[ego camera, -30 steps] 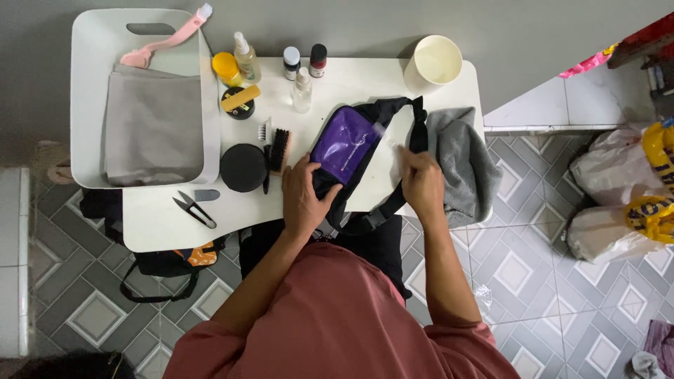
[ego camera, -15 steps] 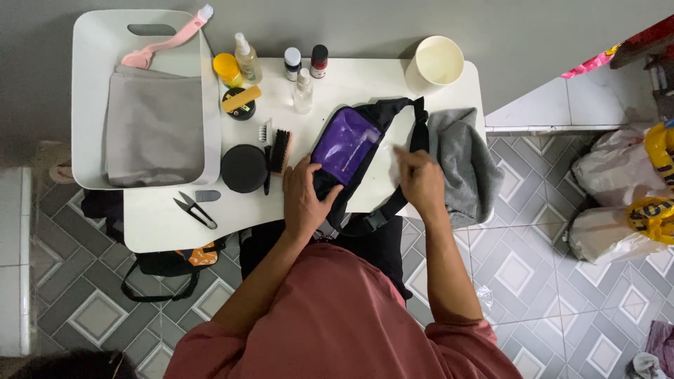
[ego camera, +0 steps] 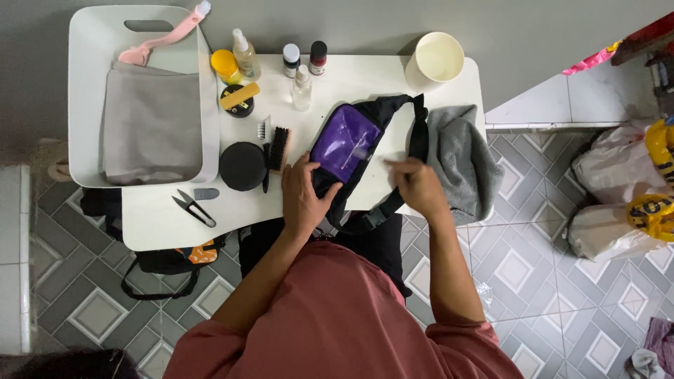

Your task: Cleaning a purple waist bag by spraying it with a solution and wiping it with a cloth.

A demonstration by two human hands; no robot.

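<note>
White bench [ego camera: 175, 217], top view. Person in a dusty-red top seated at its near edge, both forearms reaching over it.

White tub [ego camera: 88, 91] overhangs the bench's far left corner; holds a folded grey cloth [ego camera: 151, 126]. Pink long-handled brush [ego camera: 165, 35] rests across the tub's rim.

Grey towel [ego camera: 460, 161] draped at the bench's right end, partly off the edge.

Purple-and-black waist pouch [ego camera: 347, 144] lies mid-bench, tilted, purple panel up, black strap [ego camera: 419, 130] looped toward the towel.

Left hand [ego camera: 303, 200]: clamped on the pouch's near-left end, thumb on the black edge, fingers curled over it. Right hand [ego camera: 418, 184]: over the strap at the pouch's right side, fingers drawn together; blurred, so cannot tell if it grips the strap or merely touches it.

Cream bowl [ego camera: 437, 57] at the far edge, upright, beside the towel.

Round black tin [ego camera: 242, 166] just left of the left hand. Small wooden-backed brush [ego camera: 279, 149] touching or just beside the tin.

Far row: yellow-capped jar [ego camera: 226, 67], clear spray bottle [ego camera: 244, 52], two small vials [ego camera: 302, 57], another clear bottle [ego camera: 302, 88].

Thread snips [ego camera: 193, 208] near the front left, apart from the rest.
</note>
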